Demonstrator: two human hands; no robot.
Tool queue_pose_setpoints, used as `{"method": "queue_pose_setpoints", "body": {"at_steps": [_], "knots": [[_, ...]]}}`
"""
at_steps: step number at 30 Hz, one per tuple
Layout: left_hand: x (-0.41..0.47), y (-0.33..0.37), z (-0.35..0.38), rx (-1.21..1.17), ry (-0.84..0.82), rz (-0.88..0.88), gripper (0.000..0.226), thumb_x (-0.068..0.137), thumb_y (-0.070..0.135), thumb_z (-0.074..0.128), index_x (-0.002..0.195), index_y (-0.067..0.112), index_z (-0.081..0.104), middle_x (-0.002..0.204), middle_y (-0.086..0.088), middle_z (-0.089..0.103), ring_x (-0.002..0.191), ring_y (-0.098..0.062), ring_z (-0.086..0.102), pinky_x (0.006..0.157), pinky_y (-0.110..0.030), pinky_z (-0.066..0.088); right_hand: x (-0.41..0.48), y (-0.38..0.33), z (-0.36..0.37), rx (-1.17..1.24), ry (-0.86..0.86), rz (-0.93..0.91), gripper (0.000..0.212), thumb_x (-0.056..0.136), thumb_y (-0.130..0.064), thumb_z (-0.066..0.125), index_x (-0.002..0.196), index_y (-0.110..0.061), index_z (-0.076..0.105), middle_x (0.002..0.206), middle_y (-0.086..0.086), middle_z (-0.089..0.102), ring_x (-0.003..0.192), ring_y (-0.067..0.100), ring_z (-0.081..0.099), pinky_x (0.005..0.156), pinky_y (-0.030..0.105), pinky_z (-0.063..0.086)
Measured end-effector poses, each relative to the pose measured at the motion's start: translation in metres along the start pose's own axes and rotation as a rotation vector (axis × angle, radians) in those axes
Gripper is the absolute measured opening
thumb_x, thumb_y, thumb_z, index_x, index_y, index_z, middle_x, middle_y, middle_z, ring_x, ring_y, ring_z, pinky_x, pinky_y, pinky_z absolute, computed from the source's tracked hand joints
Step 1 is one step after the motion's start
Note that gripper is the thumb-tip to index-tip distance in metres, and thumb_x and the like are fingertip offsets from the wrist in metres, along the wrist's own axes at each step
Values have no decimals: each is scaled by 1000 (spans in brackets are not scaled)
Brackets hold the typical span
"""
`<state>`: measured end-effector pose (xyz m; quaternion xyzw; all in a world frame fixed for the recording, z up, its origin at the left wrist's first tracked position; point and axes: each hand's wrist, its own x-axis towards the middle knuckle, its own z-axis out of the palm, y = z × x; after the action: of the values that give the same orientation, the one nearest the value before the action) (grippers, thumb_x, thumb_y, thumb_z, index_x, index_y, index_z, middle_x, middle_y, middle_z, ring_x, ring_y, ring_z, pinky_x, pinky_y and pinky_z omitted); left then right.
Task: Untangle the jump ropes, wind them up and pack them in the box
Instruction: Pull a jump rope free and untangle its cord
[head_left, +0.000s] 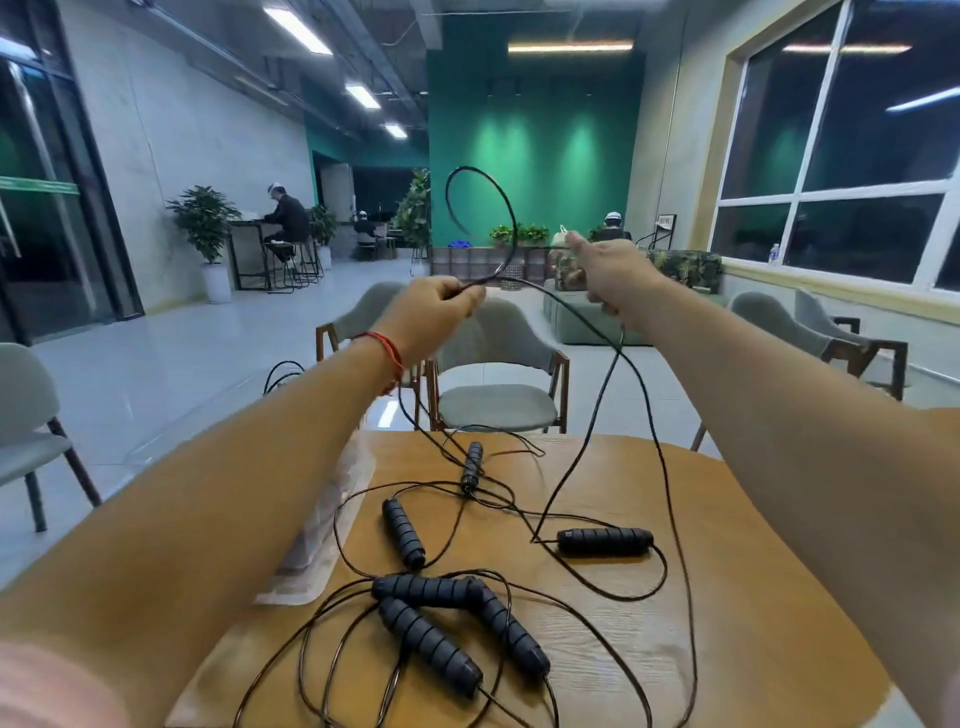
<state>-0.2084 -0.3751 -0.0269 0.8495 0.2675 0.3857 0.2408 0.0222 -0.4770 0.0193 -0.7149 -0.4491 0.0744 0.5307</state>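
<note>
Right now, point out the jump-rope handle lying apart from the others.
In the head view, the lone handle lies on the wooden table, right of centre, below the right hand.

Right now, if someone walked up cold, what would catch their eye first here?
First the two raised hands: the left hand grips a black cord that arcs in a loop above it, and the right hand, just beside it, appears to hold the same cord. Below them, on the round wooden table, six black handles lie in a tangle of more such cord.
</note>
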Motion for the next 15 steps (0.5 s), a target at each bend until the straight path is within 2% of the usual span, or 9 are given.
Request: {"method": "queue_pose_setpoints", "body": {"at_steps": [2,4,6,7,9,10,12,13,15], "knots": [[5,-7,-18,37,56,-5,39,107,51,52,93,20,70,78,-6,62,66,-16,53,60,-29,44,8,14,-12,-113,-6,39,42,111,-48,47,104,-11,66,94,7,72,61,15,50,52,29,39],[8,-6,-31,67,74,11,40,108,49,52,87,19,67,74,-4,58,64,-15,50,60,-28,40,13,28,-18,-307,-72,70,28,108,-30,53,90,-11,65,94,12,68,62,16,52,54,29,41],[10,-3,-39,155,63,51,41,108,46,54,83,16,66,68,0,56,62,-14,48,58,-28,36,10,37,-17,-518,-156,124,19,104,-24,60,101,-6,65,88,12,63,66,21,56,57,31,46],[11,-1,-41,199,61,76,43,107,45,55,81,14,67,66,0,55,61,-13,48,58,-27,34,7,38,-14,-652,-182,139,25,104,-27,61,109,-3,64,89,12,62,72,25,59,61,33,48],[14,-2,-44,262,47,111,45,107,45,55,81,11,69,65,-1,58,59,-14,49,58,-27,33,2,34,-7,-863,-165,94,36,102,-29,58,125,-1,60,109,15,67,95,33,64,74,38,49],[15,-2,-45,287,32,122,46,108,45,55,81,12,70,65,-2,59,59,-14,49,58,-27,34,2,31,-4,-880,-136,37,41,101,-27,56,133,-1,58,124,17,66,108,35,64,81,38,49],[17,-1,-46,328,-16,150,46,107,47,55,79,15,71,65,-2,60,57,-14,50,58,-27,36,0,20,5,-731,-155,-104,48,102,-22,52,147,-7,52,146,16,60,128,34,59,98,39,49],[18,1,-45,344,-45,166,46,107,48,55,80,16,71,65,-2,61,56,-15,50,58,-27,37,-3,12,8,-588,-212,-176,48,104,-20,53,151,-11,52,150,12,58,133,31,56,104,37,46],[18,4,-42,366,-91,198,45,107,49,55,82,16,73,65,-5,63,55,-15,50,57,-26,39,-15,-3,17,-254,-417,-238,43,108,-23,54,151,-20,56,151,2,57,134,20,54,99,33,45]]}}
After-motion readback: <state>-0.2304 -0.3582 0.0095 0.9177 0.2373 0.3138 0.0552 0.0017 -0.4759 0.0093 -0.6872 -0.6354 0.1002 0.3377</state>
